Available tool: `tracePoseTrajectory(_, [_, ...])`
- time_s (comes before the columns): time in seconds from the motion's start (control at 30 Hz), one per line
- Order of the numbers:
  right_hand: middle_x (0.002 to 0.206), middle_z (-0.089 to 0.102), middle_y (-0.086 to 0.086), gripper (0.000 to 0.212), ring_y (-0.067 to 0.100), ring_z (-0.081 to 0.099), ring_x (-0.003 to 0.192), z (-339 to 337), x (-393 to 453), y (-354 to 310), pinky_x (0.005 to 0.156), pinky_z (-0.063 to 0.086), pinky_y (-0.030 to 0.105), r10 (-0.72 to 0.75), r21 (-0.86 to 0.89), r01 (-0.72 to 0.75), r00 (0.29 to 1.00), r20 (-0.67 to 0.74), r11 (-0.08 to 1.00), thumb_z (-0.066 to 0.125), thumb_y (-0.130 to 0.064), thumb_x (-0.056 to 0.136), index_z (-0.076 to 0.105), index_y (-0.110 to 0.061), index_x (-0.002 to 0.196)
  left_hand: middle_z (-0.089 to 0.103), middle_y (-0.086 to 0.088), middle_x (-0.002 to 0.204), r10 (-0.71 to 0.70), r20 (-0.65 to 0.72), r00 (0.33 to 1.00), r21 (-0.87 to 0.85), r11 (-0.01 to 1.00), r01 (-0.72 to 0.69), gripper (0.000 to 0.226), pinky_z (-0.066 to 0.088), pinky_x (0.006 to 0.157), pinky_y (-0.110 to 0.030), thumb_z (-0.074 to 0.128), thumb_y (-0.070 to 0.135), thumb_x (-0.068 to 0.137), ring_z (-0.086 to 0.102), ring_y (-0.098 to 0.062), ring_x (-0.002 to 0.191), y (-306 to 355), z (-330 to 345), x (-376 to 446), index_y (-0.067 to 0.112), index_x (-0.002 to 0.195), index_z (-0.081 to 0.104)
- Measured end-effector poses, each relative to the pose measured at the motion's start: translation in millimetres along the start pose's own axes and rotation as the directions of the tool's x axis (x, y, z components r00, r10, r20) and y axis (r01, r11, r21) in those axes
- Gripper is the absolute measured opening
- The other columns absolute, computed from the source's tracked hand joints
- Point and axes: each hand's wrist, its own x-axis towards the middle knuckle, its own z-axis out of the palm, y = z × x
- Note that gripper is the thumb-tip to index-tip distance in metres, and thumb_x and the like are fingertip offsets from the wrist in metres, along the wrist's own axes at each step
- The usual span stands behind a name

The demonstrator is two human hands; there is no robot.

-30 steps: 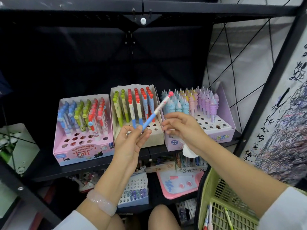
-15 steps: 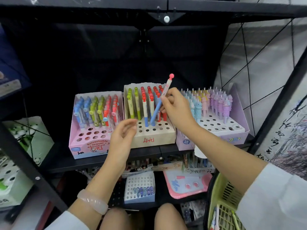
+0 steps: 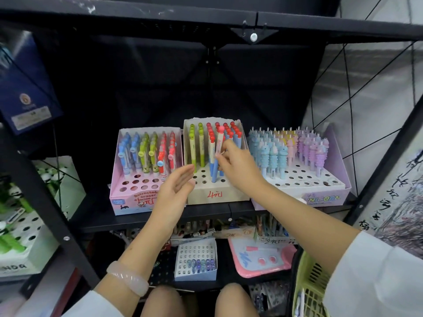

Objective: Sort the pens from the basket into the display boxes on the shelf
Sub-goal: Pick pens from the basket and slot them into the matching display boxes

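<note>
My right hand (image 3: 238,165) pinches a blue-and-white pen with a pink ball top (image 3: 218,145), which stands upright with its tip down among the holes of the beige middle display box (image 3: 217,195). That box holds green, red and blue pens in rows. My left hand (image 3: 176,191) hovers with relaxed fingers in front of the box's left corner and holds nothing. A pink display box (image 3: 135,200) sits to the left and a lilac unicorn-pen box (image 3: 322,197) to the right. The yellow-green basket (image 3: 309,284) shows at the lower right.
Black shelf frame (image 3: 41,191) runs down the left side, and a shelf board hangs overhead. A lower shelf carries a small white pen box (image 3: 196,264) and a pink tray (image 3: 261,259). Green panda boxes stand at the far left.
My right hand took the pen from the left hand, carried it to the beige box and lowered it upright into the holes. My left hand let go and opened.
</note>
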Motion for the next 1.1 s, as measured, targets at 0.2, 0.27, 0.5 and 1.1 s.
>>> tracePoseTrajectory(0.2, [0.084, 0.066, 0.013, 0.017, 0.028, 0.061, 0.080, 19, -7, 2, 0.072, 0.050, 0.040, 0.048, -0.174, -0.035, 0.996, 0.071, 0.984, 0.050, -0.022, 0.095, 0.054, -0.006, 0.091, 0.055, 0.025, 0.120, 0.013, 0.025, 1.000, 0.017, 1.000, -0.014, 0.036, 0.039, 0.083, 0.001, 0.049, 0.012, 0.094, 0.047, 0.019, 0.108, 5, -6, -8, 0.045, 0.108, 0.052])
tracePoseTrajectory(0.27, [0.082, 0.066, 0.011, 0.018, 0.027, 0.061, 0.082, 16, -8, 1, 0.073, 0.049, 0.037, 0.077, -0.180, -0.063, 0.994, 0.073, 0.982, 0.053, -0.023, 0.093, 0.057, -0.005, 0.093, 0.055, 0.025, 0.118, 0.016, 0.023, 1.000, 0.027, 0.999, -0.017, 0.035, 0.038, 0.082, 0.003, 0.049, 0.011, 0.094, 0.048, 0.021, 0.105, 8, -6, -13, 0.043, 0.108, 0.052])
tracePoseTrajectory(0.5, [0.087, 0.067, 0.000, 0.018, 0.012, 0.064, 0.079, -35, -58, 20, 0.071, 0.052, 0.024, 0.067, 0.040, -0.082, 0.956, 0.287, 0.996, 0.051, -0.022, 0.094, 0.057, -0.018, 0.110, 0.058, 0.010, 0.119, -0.059, 0.214, 0.975, 0.005, 0.998, 0.059, 0.030, 0.040, 0.081, 0.000, 0.048, 0.005, 0.094, 0.051, 0.015, 0.103, 5, 36, -41, 0.028, 0.114, 0.052])
tracePoseTrajectory(1.1, [0.111, 0.065, 0.007, 0.024, 0.022, 0.060, 0.100, -114, -288, 231, 0.079, 0.041, 0.023, 0.627, -0.383, -0.499, 0.664, 0.406, 0.777, 0.048, -0.017, 0.093, 0.062, -0.009, 0.110, 0.052, 0.018, 0.115, -0.232, 0.738, 0.634, 0.227, 0.970, 0.091, 0.027, 0.036, 0.098, -0.014, 0.054, 0.017, 0.093, 0.048, -0.003, 0.119, -75, 255, -105, 0.034, 0.113, 0.050])
